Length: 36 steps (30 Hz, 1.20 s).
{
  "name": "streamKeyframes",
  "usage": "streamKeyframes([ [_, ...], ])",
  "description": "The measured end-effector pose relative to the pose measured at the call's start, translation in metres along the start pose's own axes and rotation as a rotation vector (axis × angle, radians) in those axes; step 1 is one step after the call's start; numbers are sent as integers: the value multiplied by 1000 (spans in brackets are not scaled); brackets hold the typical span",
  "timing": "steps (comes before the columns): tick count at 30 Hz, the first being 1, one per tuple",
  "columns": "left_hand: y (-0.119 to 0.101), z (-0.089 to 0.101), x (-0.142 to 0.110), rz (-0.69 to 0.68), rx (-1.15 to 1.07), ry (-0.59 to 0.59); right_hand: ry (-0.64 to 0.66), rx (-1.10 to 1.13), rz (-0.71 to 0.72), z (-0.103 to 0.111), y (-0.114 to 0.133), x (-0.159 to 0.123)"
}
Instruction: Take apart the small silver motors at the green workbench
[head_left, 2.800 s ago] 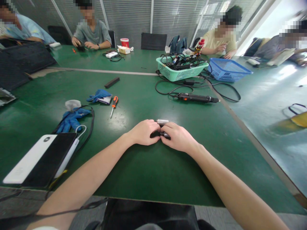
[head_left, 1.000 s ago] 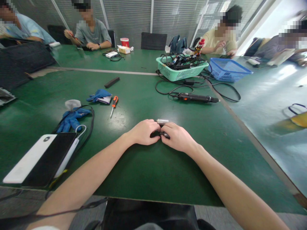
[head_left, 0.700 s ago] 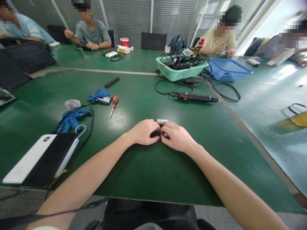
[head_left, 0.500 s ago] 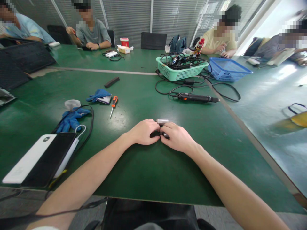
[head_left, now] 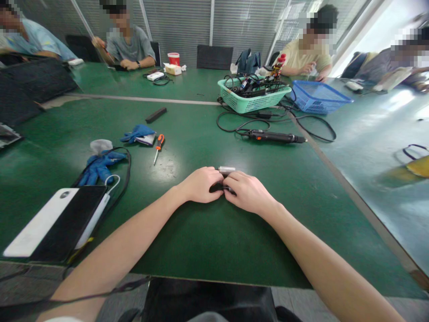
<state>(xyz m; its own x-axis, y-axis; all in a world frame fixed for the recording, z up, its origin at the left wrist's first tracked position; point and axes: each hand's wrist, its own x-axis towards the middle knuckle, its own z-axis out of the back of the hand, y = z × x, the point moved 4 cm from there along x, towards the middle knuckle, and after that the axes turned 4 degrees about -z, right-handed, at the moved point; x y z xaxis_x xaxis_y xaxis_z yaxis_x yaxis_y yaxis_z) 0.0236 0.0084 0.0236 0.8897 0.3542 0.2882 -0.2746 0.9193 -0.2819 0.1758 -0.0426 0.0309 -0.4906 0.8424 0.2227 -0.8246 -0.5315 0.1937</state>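
Left hand [head_left: 201, 184] and right hand [head_left: 248, 191] together, closed on 1 small dark object [head_left: 229, 190].
It sits between the 2 hands, mostly hidden by curled fingers; a silver cylinder [head_left: 227, 169] shows just beyond, whether joined to it I cannot tell. Farther out, an orange-handled screwdriver [head_left: 160, 144] lies to the hands' left, a black power tool [head_left: 276, 137] to their right.

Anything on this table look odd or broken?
Nothing looks spilled or broken. The green basket looks untidy, heaped with gear, with black cables straggling over the table beside it. The left hand and right hand partly hide a dark piece, so its condition is unclear.
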Motion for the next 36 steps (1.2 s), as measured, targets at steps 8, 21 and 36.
streamKeyframes([
  [8,0,0,0,-2,3,3,-15,-9,18,-1,0,0],
  [21,1,-1,-1,0,9,-6,-19,67,-20,-2,-3,1],
  [36,2,-3,-2,4,-2,-4,-5,69,-49,-2,-3,0],
])
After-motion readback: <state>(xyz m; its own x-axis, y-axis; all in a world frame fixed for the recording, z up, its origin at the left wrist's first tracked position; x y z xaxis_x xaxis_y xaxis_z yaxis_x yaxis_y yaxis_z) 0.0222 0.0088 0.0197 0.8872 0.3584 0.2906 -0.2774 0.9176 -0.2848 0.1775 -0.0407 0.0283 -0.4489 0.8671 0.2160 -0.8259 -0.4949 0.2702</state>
